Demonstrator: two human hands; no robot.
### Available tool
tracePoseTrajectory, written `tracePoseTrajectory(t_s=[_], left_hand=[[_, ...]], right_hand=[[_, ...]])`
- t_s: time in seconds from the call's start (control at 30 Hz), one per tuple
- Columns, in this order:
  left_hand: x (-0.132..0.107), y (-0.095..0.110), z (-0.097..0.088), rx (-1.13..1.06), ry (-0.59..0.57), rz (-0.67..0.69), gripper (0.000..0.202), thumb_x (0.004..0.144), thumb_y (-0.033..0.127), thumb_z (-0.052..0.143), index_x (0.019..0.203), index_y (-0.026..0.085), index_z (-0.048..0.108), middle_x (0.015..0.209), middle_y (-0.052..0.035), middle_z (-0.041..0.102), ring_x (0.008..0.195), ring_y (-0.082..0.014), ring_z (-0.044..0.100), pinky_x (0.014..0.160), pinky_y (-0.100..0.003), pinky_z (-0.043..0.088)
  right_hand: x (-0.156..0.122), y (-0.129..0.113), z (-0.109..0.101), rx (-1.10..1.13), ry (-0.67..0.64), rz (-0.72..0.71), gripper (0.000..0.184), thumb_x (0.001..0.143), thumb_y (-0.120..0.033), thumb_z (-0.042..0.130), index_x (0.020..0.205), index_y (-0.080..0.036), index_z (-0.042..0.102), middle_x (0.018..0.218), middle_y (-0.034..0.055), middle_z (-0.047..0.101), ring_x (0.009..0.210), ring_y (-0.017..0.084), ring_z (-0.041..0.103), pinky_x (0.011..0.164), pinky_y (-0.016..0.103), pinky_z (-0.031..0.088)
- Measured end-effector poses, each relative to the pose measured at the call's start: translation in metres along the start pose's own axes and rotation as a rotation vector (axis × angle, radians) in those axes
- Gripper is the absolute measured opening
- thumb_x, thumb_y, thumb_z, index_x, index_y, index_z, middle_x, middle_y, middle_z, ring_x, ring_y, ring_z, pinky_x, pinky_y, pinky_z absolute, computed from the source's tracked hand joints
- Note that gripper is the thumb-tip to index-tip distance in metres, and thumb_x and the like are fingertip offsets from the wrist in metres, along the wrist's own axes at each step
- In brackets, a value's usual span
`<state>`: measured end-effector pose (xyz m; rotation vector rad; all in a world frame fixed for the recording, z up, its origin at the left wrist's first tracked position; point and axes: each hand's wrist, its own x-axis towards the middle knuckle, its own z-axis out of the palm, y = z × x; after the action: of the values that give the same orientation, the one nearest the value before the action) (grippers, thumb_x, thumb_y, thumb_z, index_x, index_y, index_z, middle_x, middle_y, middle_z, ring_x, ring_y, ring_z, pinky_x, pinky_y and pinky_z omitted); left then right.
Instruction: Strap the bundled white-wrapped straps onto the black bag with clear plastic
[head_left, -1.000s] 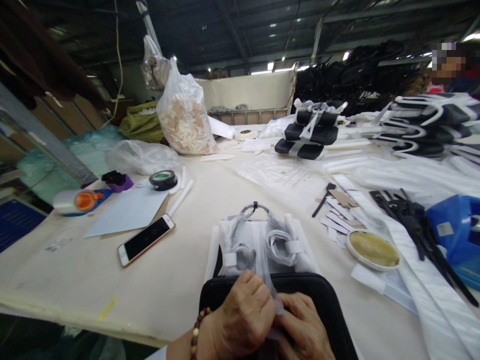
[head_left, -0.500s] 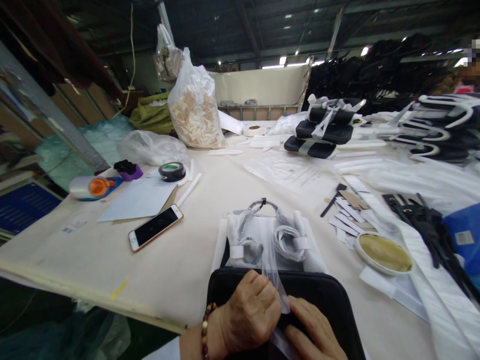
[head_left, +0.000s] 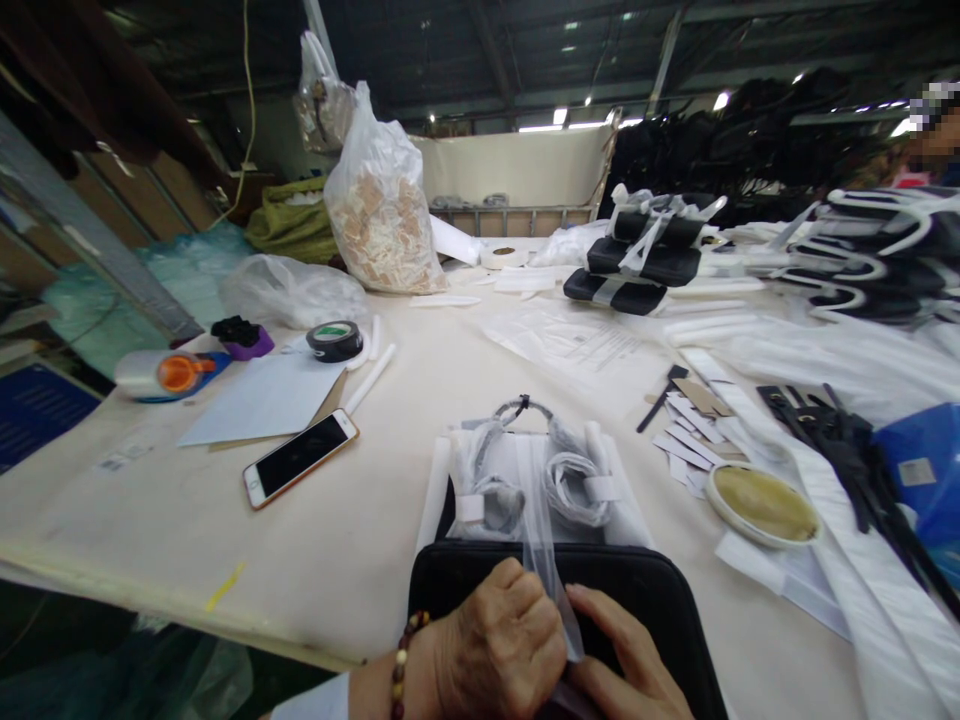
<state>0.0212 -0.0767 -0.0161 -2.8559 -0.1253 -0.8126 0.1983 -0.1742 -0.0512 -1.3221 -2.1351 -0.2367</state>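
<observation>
A black padded case [head_left: 660, 610] lies at the near edge of the table, with wrapped grey handles [head_left: 536, 480] in clear plastic just beyond it. My left hand [head_left: 495, 645], with a bead bracelet at the wrist, is closed in a pinch on a strip of clear plastic film [head_left: 551, 575] that stands up from the case. My right hand [head_left: 626, 660] rests on the case beside it, fingers together and touching the same strip low down.
A phone [head_left: 300, 458], white paper sheet [head_left: 259, 400], black tape roll [head_left: 334, 340] and a tape dispenser [head_left: 161, 373] lie to the left. A dish of yellow paste [head_left: 763, 492], paper tags [head_left: 690, 425] and black straps [head_left: 847, 440] lie right. Stacked black cases [head_left: 637, 262] and a full plastic bag [head_left: 379, 205] stand behind.
The clear strip between my hands now stands higher above the case. My right hand's fingers have stretched out more along the case. The view has shifted slightly.
</observation>
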Motion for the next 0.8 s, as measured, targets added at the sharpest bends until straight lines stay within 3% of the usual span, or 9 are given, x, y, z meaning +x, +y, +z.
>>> tracePoseTrajectory(t_s=[0.23,0.37,0.53,0.6,0.8], left_hand=[[0.005,0.000,-0.004,-0.074,0.056,0.026,0.025,0.085,0.008,0.039,0.063,0.013,0.050,0.064,-0.0032,0.046,0.058,-0.0154,0.043,0.051,-0.031,0.030],[0.005,-0.001,-0.003,-0.062,0.029,0.048,0.023,0.084,0.008,0.042,0.063,0.014,0.049,0.065,-0.0029,0.044,0.057,-0.0155,0.041,0.051,-0.032,0.030],[0.006,-0.001,-0.005,-0.037,0.044,0.062,0.023,0.084,0.009,0.042,0.063,0.013,0.050,0.065,-0.0036,0.046,0.058,-0.0155,0.044,0.051,-0.031,0.034],[0.008,-0.001,-0.007,-0.042,0.079,0.044,0.026,0.085,0.007,0.039,0.062,0.013,0.051,0.064,-0.0038,0.048,0.057,-0.0152,0.045,0.051,-0.030,0.035],[0.009,0.000,-0.009,-0.157,0.241,-0.096,0.026,0.087,0.004,0.034,0.080,0.005,0.059,0.070,-0.0091,0.059,0.072,-0.0190,0.058,0.059,-0.032,0.047]], right_hand=[[0.003,0.000,-0.001,0.009,0.017,0.010,0.018,0.087,-0.023,0.051,0.079,-0.023,0.068,0.114,0.0136,0.060,0.105,0.022,0.060,0.082,0.026,0.055],[0.005,-0.001,-0.001,-0.028,0.037,0.009,0.020,0.088,-0.024,0.051,0.077,-0.024,0.068,0.114,0.0142,0.061,0.106,0.022,0.060,0.082,0.029,0.054],[0.016,0.001,0.005,-0.075,0.241,-0.173,0.033,0.091,-0.019,0.042,0.071,-0.025,0.067,0.095,0.0053,0.071,0.092,0.016,0.064,0.076,0.025,0.052],[0.019,0.002,0.008,-0.082,0.265,-0.189,0.038,0.092,-0.018,0.038,0.069,-0.026,0.067,0.094,0.0042,0.072,0.089,0.015,0.065,0.072,0.024,0.051],[0.010,-0.004,0.007,0.054,0.197,-0.045,0.035,0.091,-0.020,0.041,0.069,-0.025,0.068,0.114,0.0082,0.064,0.096,0.016,0.062,0.077,0.025,0.051]])
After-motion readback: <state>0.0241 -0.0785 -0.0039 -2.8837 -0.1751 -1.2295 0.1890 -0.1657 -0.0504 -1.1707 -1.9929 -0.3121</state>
